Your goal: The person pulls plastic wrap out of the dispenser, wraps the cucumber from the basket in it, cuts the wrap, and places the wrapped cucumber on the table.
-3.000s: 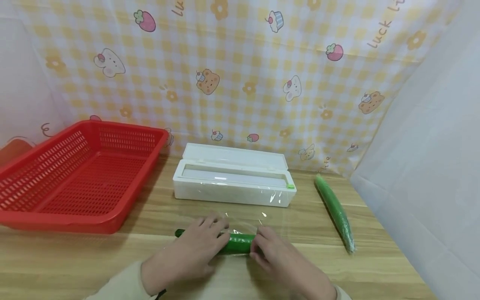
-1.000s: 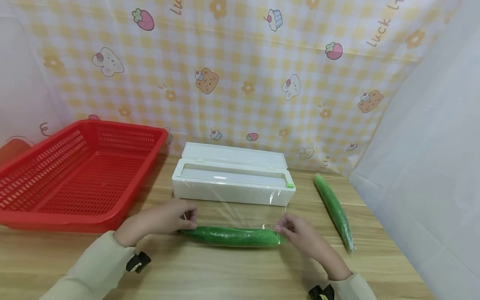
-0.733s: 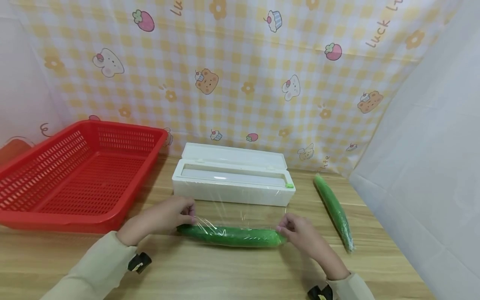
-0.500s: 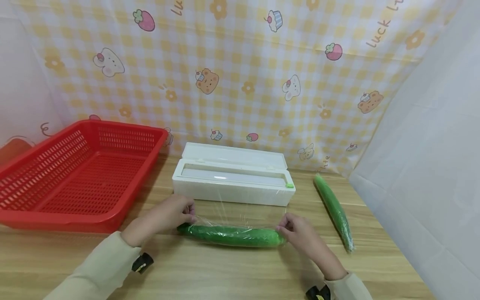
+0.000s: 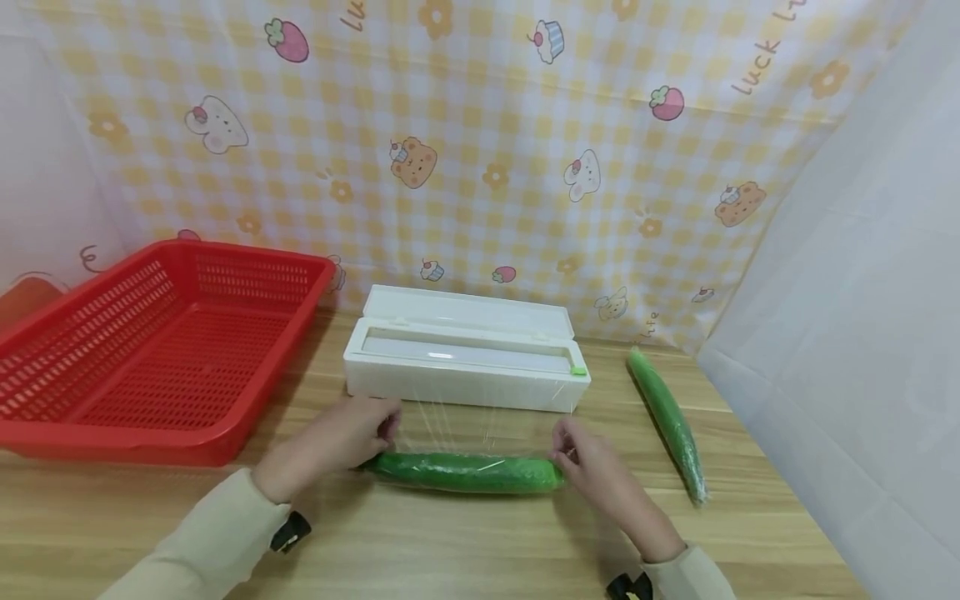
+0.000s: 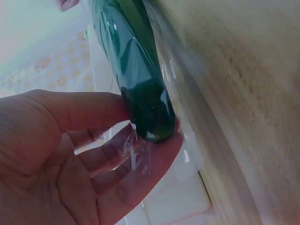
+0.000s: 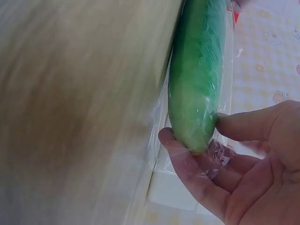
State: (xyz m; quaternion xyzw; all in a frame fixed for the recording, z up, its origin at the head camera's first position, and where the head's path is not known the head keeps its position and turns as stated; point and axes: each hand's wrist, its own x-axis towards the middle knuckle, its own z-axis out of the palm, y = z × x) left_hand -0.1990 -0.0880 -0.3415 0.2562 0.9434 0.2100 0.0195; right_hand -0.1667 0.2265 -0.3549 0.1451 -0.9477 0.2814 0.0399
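Observation:
A green cucumber (image 5: 468, 472), covered in clear cling film, lies crosswise on the wooden table. My left hand (image 5: 356, 433) is at its darker end; in the left wrist view, thumb and a finger pinch that cucumber tip (image 6: 150, 110) through the film. At the paler end, my right hand (image 5: 592, 467) grips the tip between thumb and finger, with crumpled film (image 7: 218, 157) against its fingers in the right wrist view. A sheet of cling film (image 5: 457, 421) runs from the cucumber back to the white cling film box (image 5: 465, 392), whose lid stands raised.
A red plastic basket (image 5: 288, 358) stands on the left. Another film-wrapped cucumber (image 5: 669, 425) lies at the right. A small green cutter slider (image 5: 578, 371) sits at the box's right end. A patterned cloth (image 5: 480, 167) hangs behind.
Three seconds ago both hands were over the cucumber's middle and right part; now they are at its two ends. Over the last second, both hands have shifted slightly inward.

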